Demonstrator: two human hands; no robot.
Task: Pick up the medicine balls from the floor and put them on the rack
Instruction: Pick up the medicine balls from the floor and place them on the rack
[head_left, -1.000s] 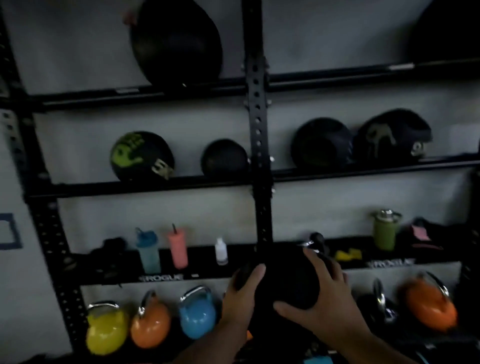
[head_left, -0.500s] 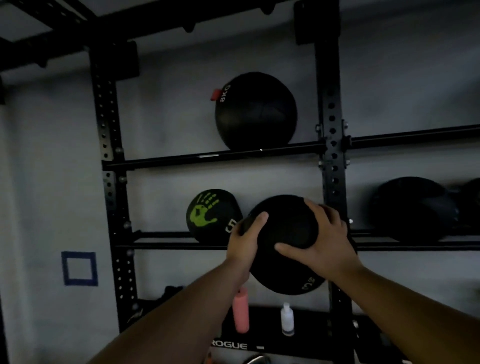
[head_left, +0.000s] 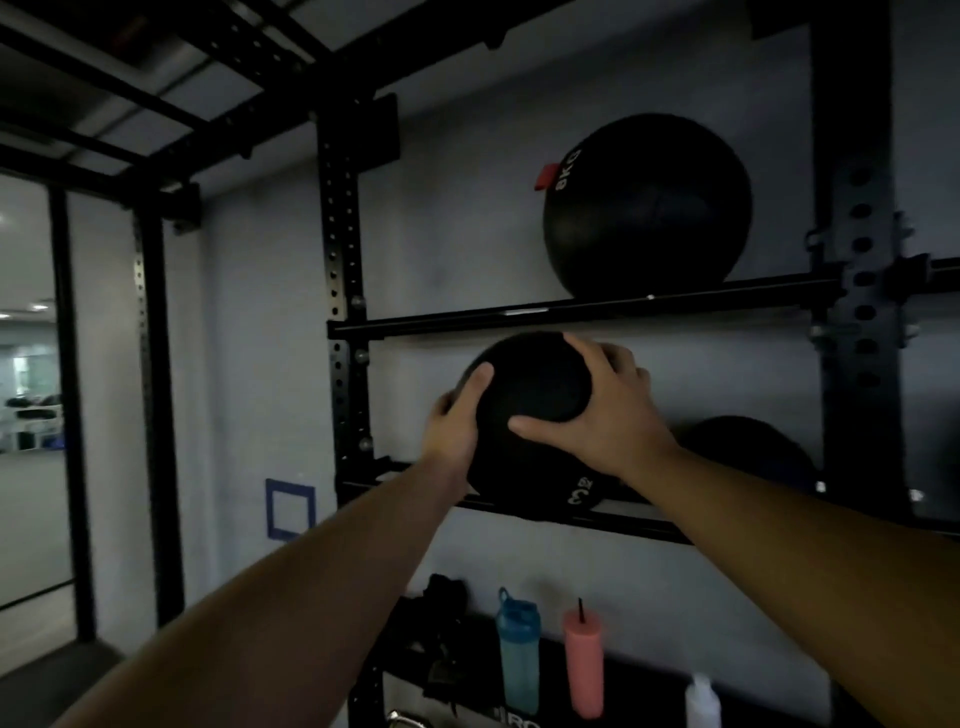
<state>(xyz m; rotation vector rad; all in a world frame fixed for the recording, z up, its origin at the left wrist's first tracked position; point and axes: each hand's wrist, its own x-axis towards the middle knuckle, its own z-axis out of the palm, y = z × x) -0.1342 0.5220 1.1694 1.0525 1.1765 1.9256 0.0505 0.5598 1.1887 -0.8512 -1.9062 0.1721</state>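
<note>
I hold a black medicine ball (head_left: 530, 415) with both hands in front of the black wall rack (head_left: 343, 291). My left hand (head_left: 457, 415) grips its left side and my right hand (head_left: 597, 410) wraps over its top right. The ball sits between the upper shelf rail (head_left: 571, 312) and the middle rail (head_left: 623, 525), and it hides what lies behind it. A large black 8 kg ball (head_left: 649, 208) rests on the upper rail. Another dark ball (head_left: 748, 452) shows on the middle rail, right of my right wrist.
On the low shelf stand a blue shaker bottle (head_left: 517, 657), a pink cup with a straw (head_left: 584, 662), a small white bottle (head_left: 701, 701) and dark gloves (head_left: 441, 623). A blue tape square (head_left: 290, 509) marks the wall. A thick upright (head_left: 862, 312) stands right.
I have lifted the ball from the low shelf's height to between the middle and upper rails. My view has swung up and left, and the green-handprint ball is now hidden.
</note>
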